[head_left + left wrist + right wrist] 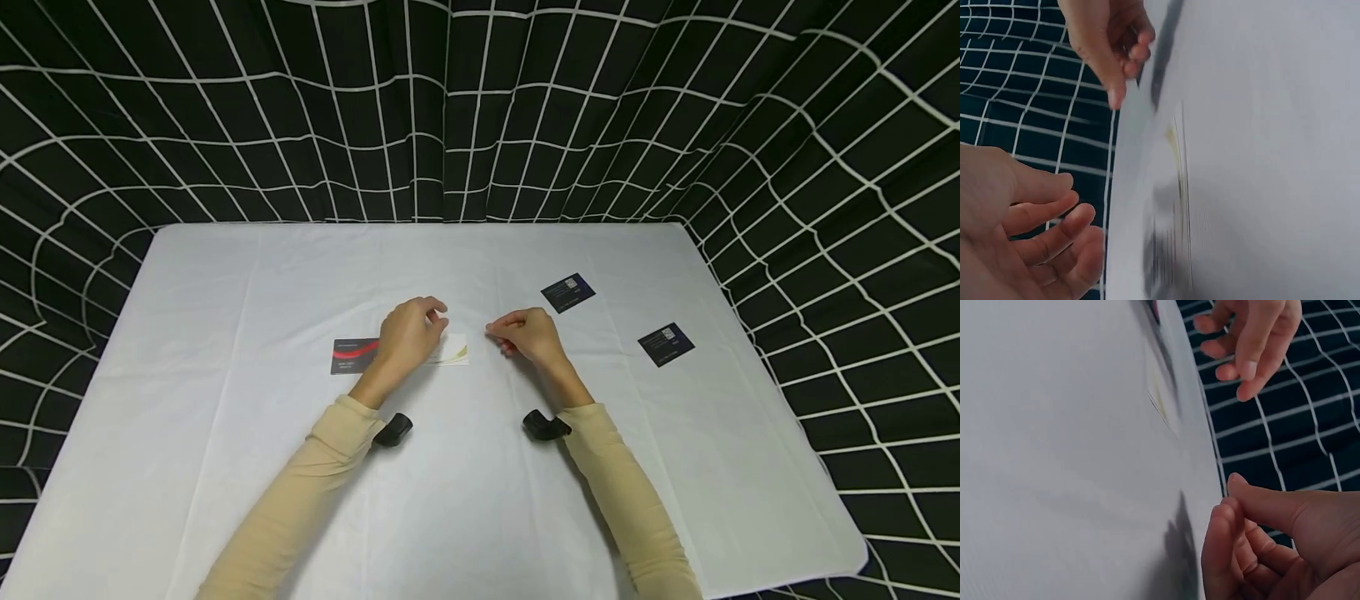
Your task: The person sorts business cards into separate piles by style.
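Across the near part of the bench (450, 517), two sleeved arms reach forward. Over the red-striped card (347, 365) and the white card (454, 347) hovers the left hand (407, 335), fingers loosely bent, nothing visible in them. These cards lie end to end, long axes running left to right; whether they meet or overlap is hidden beneath that hand. Just past the white card's right end is the right hand (531, 335), thumb close to forefinger, no card showing between; so the white card lies to its left, with the left hand nearer. Well to the right sits one dark card (666, 344), set aslant; farther off, another dark card (567, 292) lies similarly turned, nearer the right hand than the left.
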Demonstrator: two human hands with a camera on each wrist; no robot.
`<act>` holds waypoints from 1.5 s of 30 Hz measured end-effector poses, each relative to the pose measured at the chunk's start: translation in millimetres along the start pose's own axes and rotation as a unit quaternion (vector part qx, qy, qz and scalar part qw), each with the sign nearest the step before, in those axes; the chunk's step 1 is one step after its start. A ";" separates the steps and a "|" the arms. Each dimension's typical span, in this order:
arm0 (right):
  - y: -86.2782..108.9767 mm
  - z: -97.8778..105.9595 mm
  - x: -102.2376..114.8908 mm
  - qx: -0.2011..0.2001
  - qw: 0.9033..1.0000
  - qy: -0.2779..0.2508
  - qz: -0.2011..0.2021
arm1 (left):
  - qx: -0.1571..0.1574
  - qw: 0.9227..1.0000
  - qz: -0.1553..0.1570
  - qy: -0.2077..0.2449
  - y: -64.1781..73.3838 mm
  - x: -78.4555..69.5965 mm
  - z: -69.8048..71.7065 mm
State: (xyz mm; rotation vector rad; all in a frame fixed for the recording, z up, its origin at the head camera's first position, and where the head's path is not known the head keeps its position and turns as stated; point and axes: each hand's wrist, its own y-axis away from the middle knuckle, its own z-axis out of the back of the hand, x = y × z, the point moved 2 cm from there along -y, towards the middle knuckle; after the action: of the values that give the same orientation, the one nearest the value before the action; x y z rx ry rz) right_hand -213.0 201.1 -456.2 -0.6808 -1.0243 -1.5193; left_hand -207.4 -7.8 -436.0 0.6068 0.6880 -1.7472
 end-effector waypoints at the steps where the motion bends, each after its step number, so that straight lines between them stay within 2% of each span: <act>1: -1.7 4.1 0.0 -0.003 1.000 0.000 0.003 | 0.002 1.000 -0.003 0.019 -1.7 -2.5 -2.6; 4: -7.1 16.5 -1.3 -0.008 1.000 -0.006 0.006 | 0.004 0.997 -0.002 0.078 -6.5 -11.4 -13.1; 7: -13.3 30.1 -4.5 -0.012 1.000 -0.013 -0.001 | 0.013 0.987 0.013 0.158 -11.8 -23.3 -25.8; 9: -17.7 41.1 -7.3 -0.011 1.000 -0.023 -0.011 | 0.029 0.974 0.032 0.221 -15.3 -32.2 -34.1; 10: -19.3 47.6 -8.1 -0.010 0.999 -0.027 -0.018 | 0.038 0.964 0.041 0.259 -17.2 -36.4 -38.1; 11: -20.8 55.0 -8.7 -0.007 0.999 -0.032 -0.026 | 0.047 0.950 0.053 0.303 -19.2 -40.4 -42.1; 12: -22.4 63.0 -9.1 -0.005 0.999 -0.036 -0.033 | 0.055 0.934 0.070 0.345 -21.6 -43.7 -46.3; 13: -24.1 71.1 -8.9 -0.002 0.998 -0.038 -0.040 | 0.064 0.913 0.089 0.392 -23.6 -46.8 -50.2; 14: -25.8 79.5 -8.9 -0.001 0.998 -0.039 -0.046 | 0.073 0.887 0.107 0.443 -25.7 -49.3 -54.4; 16: -29.5 96.2 -8.7 0.001 0.998 -0.031 -0.059 | 0.081 0.827 0.150 0.536 -29.2 -53.7 -63.7; 17: -32.1 104.4 -9.3 -0.001 0.998 -0.023 -0.063 | 0.080 0.795 0.171 0.577 -30.5 -55.8 -68.7; 18: -34.5 112.0 -9.9 -0.002 0.998 -0.016 -0.067 | 0.079 0.766 0.190 0.609 -31.5 -58.0 -73.9; 19: -37.0 119.1 -10.6 -0.005 0.997 -0.010 -0.072 | 0.077 0.737 0.205 0.639 -32.5 -60.4 -79.6; 20: -39.4 126.0 -11.9 -0.007 0.997 -0.006 -0.076 | 0.074 0.714 0.218 0.661 -33.4 -62.3 -85.9; 21: -41.6 132.1 -13.0 -0.008 0.997 -0.002 -0.082 | 0.070 0.695 0.231 0.677 -34.4 -64.2 -92.4; 22: -43.9 137.5 -14.0 -0.009 0.996 0.002 -0.088 | 0.066 0.679 0.242 0.690 -35.3 -66.0 -98.5; 25: -50.1 149.6 -16.5 -0.010 0.994 -0.003 -0.104 | 0.061 0.644 0.270 0.713 -38.6 -70.3 -116.3; 27: -54.5 154.6 -17.9 -0.006 0.994 -0.006 -0.109 | 0.058 0.625 0.283 0.725 -40.6 -73.1 -124.6; 31: -64.4 159.6 -21.6 0.004 0.993 -0.022 -0.115 | 0.045 0.594 0.289 0.750 -47.2 -79.6 -132.6; 34: -72.2 161.5 -24.5 0.006 0.991 -0.034 -0.126 | 0.039 0.578 0.290 0.762 -52.5 -84.6 -133.9; 36: -77.0 162.3 -24.9 0.008 0.990 -0.038 -0.134 | 0.040 0.573 0.291 0.765 -55.6 -87.1 -134.4; 45: -84.1 158.3 -23.0 0.033 0.987 -0.023 -0.159 | 0.029 0.571 0.299 0.764 -58.0 -86.7 -140.4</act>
State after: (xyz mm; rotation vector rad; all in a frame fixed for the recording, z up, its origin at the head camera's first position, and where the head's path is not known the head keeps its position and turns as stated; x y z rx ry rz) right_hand -307.9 351.5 -423.7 -0.5255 -1.2578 -1.7404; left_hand -232.6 162.8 -465.0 2.1531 1.2946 -0.1834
